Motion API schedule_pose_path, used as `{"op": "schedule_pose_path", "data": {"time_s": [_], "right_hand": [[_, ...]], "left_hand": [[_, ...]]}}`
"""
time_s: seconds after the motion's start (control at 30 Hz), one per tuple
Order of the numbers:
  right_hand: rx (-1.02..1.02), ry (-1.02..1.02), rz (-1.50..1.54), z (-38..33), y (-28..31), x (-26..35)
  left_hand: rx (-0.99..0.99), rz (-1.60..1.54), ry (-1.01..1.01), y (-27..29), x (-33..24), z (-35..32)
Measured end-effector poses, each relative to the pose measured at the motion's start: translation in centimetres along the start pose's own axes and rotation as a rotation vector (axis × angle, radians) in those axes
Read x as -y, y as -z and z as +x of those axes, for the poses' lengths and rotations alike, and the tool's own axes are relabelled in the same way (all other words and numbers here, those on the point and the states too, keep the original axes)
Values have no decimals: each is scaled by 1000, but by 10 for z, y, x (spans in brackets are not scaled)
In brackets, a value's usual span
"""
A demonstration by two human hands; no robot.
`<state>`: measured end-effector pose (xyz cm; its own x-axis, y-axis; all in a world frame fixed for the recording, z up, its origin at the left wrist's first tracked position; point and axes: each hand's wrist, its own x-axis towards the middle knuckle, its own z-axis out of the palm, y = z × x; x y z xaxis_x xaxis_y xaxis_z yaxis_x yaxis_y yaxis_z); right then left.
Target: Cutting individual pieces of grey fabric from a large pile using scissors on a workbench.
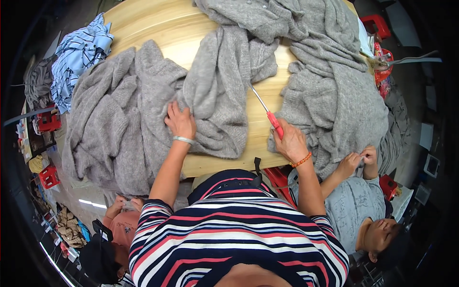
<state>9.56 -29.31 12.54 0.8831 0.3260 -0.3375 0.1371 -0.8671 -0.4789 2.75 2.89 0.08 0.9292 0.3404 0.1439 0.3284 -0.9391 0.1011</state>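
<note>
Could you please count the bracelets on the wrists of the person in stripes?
2: a silvery bangle next to the left hand, and an orange beaded bracelet next to the right hand.

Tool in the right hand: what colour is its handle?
The handle is pinkish red; it shows in the head view, the only one.

Tool ptly hidden, grey cloth cut off
R hand covers rear of red handle; cloth runs past top edge.
</note>
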Motion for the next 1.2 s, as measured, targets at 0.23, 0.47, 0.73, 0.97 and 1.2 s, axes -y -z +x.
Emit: {"op": "schedule_pose_path", "data": {"time_s": [0.23,0.47,0.73,0.97,1.2], "right_hand": [[26,-46,-11,2,5,0],[-201,-42,103,8,28,-3],[-70,-21,54,5,1,-7],[48,218,210,42,-29,48],[-4,208,147,84,-97,27]], "left_hand": [[326,-968,-38,66,-47,23],[1257,-1157,-1070,112,-167,-60],[193,-634,-522,54,-69,52],[271,178,-222,-5,37,114],[486,-430,-188,115,-13,35]]}}
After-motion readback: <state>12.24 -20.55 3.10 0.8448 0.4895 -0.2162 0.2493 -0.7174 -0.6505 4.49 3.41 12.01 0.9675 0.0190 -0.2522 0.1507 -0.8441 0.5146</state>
